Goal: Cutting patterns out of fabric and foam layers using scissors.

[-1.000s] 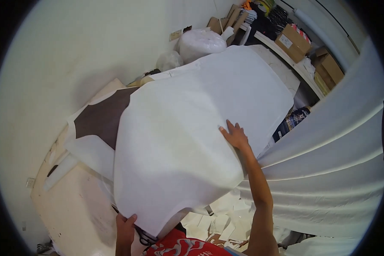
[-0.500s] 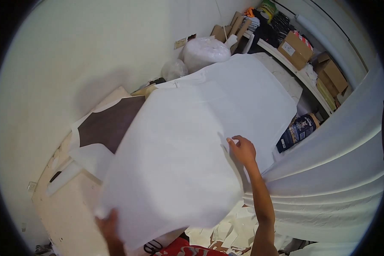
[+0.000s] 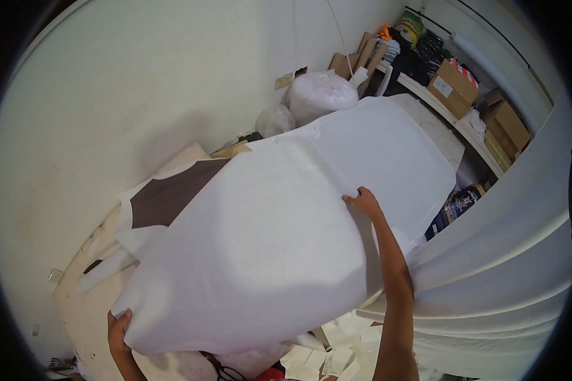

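Note:
A large white sheet [image 3: 273,254] spreads across the table, its near part lifted and curving over the flatter far part [image 3: 388,152]. My left hand [image 3: 117,330] grips its near left corner, thumb on top and fingers beneath. At the sheet's curved right side is my right hand [image 3: 365,203], with thumb and forefinger apart; whether the thumb presses on the sheet is hard to tell. A dark brown piece with white edges [image 3: 171,193] pokes out from under the sheet on the left.
A white roll [image 3: 108,270] lies on the pale tabletop [image 3: 95,330]. Wrapped bundles [image 3: 321,95] stand against the wall. Cardboard boxes [image 3: 452,89] fill a shelf at the far right. White cloth [image 3: 489,254] hangs on the right; pale scraps [image 3: 337,343] lie below.
My left hand has moved left and now holds the sheet's corner, drawing it out flatter. My right hand stays near the sheet's right side. The view has shifted slightly.

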`<state>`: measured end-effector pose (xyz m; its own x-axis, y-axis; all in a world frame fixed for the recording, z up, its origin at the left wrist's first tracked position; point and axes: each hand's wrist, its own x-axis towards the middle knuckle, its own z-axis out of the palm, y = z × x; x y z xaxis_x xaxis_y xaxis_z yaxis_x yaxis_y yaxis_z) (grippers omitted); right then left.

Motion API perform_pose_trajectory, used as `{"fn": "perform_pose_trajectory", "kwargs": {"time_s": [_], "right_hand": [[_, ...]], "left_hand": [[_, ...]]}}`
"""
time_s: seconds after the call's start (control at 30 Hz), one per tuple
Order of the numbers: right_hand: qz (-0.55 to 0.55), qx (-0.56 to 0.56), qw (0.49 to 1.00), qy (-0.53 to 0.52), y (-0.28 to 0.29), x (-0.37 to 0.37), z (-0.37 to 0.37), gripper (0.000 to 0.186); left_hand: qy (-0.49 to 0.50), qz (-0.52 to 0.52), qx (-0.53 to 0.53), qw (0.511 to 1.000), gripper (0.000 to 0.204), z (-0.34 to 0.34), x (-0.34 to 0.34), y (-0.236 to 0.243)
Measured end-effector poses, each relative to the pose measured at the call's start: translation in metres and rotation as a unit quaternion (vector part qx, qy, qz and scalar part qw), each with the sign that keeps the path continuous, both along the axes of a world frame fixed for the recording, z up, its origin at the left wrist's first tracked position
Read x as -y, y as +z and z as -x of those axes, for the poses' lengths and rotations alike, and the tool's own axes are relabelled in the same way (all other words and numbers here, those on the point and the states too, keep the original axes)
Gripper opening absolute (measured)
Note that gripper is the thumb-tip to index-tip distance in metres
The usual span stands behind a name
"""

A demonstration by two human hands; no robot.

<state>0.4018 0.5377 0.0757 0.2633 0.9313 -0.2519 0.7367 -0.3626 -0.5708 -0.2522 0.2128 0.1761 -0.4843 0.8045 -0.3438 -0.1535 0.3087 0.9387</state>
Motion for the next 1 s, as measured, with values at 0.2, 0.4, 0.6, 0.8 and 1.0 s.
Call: {"fn": "perform_pose_trajectory", "kwargs": {"time_s": [0.2,0.4,0.6,0.8,1.0], "right_hand": [[0.046,-0.307,0.946,-0.1,0.021,-0.011,-0.06,0.085],[-0.211,-0.341,0.915,-0.035,0.061,-0.008,-0.107,0.058],[-0.38,-0.133,0.914,0.045,0.073,0.009,-0.133,0.038],[-0.094,0.071,0.991,0.064,-0.014,0.004,-0.132,0.028],[-0.043,0.055,0.997,0.013,-0.024,-0.008,-0.116,0.025]], "left_hand": [[-0.061,-0.003,0.023,0.998,0.059,-0.024,-0.025,0.009],[-0.095,0.004,0.021,0.995,0.057,-0.066,-0.063,0.009],[-0.095,-0.025,-0.019,0.995,0.053,-0.072,-0.065,-0.003],[-0.064,0.1,-0.018,0.993,0.062,-0.068,-0.061,-0.014],[-0.096,0.093,-0.017,0.991,0.067,-0.038,-0.031,0.002]]}}
